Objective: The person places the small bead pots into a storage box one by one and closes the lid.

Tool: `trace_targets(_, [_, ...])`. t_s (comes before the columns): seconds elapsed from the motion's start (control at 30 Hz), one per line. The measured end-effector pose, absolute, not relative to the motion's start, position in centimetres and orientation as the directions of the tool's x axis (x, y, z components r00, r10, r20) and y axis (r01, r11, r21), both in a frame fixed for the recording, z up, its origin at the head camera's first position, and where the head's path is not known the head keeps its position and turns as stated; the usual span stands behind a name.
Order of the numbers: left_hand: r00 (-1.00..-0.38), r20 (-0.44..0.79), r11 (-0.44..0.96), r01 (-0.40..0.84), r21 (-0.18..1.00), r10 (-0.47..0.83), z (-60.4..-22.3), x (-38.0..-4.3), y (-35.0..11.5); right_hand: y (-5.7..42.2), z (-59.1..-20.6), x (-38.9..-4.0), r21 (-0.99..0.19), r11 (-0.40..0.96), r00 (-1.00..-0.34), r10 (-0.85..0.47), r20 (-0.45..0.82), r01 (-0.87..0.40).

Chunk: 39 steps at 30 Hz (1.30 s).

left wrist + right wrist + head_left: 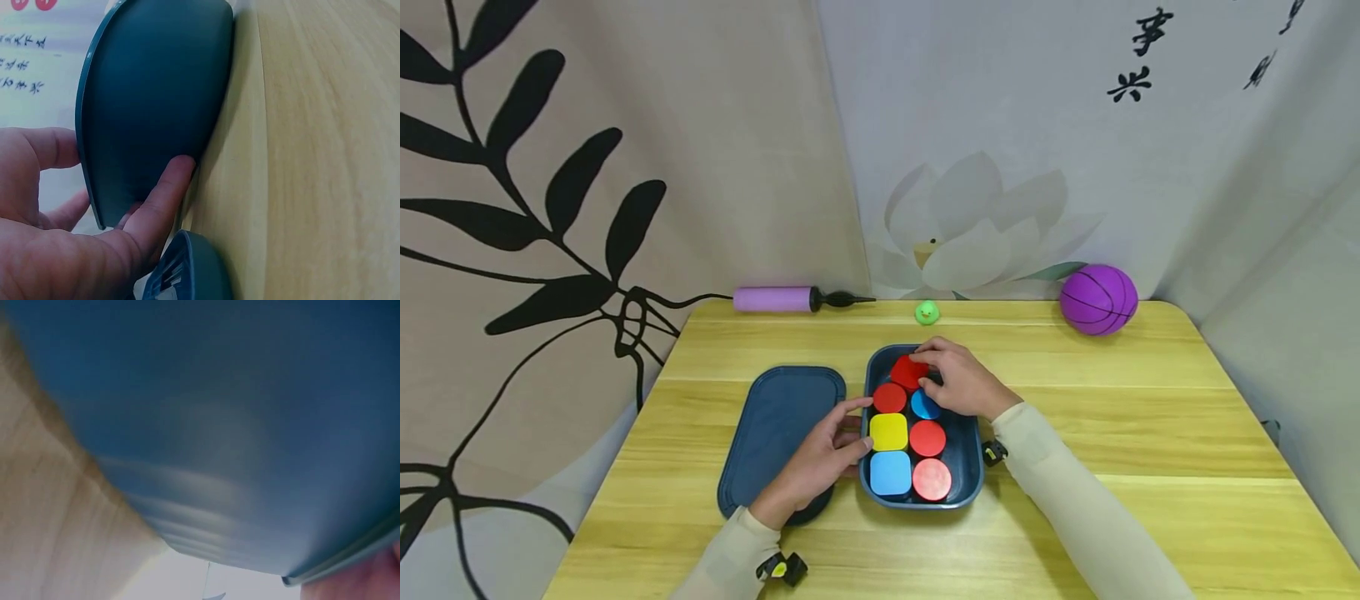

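A dark blue box [962, 467] stands mid-table, holding several flat-topped pieces in two rows. Among them are a yellow square piece [889, 432], a light blue square piece [891, 473], a blue round piece [925, 405] and red round ones such as a red disc [890, 397]. At the box's far end my right hand [958, 377] pinches a tilted red piece [907, 372] between thumb and fingers. My left hand [827, 450] touches the box's left side, with extended fingers against the outer wall [150, 94]. The right wrist view shows mostly the box wall [219, 425]; the fingers' grip is hidden there.
A dark blue lid [775, 433] lies left of the box, partly under my left forearm. Along the table's back edge are a purple hand pump [775, 299], a small green duck [927, 312] and a purple ball [1098, 299]. A printed curtain hangs behind.
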<state>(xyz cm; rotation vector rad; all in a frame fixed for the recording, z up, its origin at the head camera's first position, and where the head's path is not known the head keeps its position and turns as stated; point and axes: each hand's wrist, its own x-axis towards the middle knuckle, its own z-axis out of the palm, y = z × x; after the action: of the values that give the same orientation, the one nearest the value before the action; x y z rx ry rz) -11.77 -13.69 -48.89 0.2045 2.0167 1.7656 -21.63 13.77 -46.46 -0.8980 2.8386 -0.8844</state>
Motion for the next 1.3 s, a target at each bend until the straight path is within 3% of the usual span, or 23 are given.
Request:
trace_targets(0.4, [-0.888, -0.231, 0.175, -0.174, 0.969, 0.396, -48.6, -11.7, -13.7, 14.5, -45.8, -20.8, -0.616, 0.579, -0.822, -0.527, 0.217, -0.534])
trace_targets(0.77, [-0.895, -0.215, 0.173, -0.158, 0.972, 0.391, -48.9, -11.9, -13.6, 15.5, -41.9, -18.7, -0.700, 0.502, -0.836, -0.482, 0.262, -0.508])
trace_targets(1.0, [-0.909, -0.195, 0.156, -0.146, 0.977, 0.368, -48.1, -11.9, -14.2, 13.5, -40.9, -17.1, -0.716, 0.453, -0.824, -0.475, 0.311, -0.531])
trace_targets(1.3, [-0.935, -0.131, 0.203, -0.065, 0.977, 0.330, -46.1, -11.2, -17.1, 8.7, -40.7, -14.8, -0.797, 0.373, -0.840, -0.460, 0.286, -0.475])
